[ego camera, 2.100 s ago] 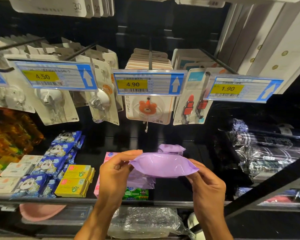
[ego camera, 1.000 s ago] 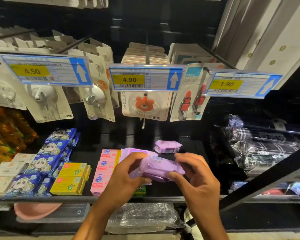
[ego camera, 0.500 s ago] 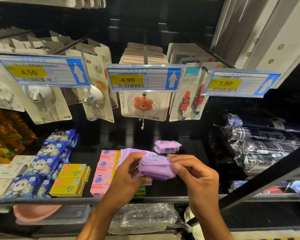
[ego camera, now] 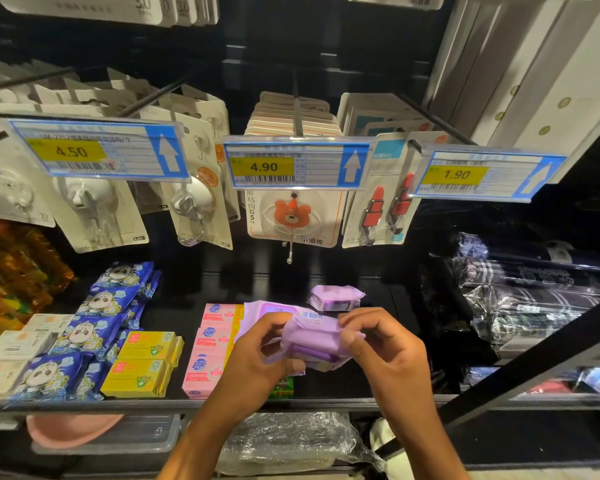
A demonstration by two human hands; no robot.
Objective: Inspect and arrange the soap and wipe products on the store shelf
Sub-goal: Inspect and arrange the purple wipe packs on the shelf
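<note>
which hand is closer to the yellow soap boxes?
Left. The left hand grips the purple wipes pack just right of the yellow soap boxes, pink bars between; the right hand holds the pack's far side.

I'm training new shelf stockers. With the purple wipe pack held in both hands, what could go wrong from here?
The purple wipe pack is gripped by the left hand and right hand near the shelf edge; a slip could drop it below. Setting it down carelessly might nudge the pink soap boxes beside it.
</note>
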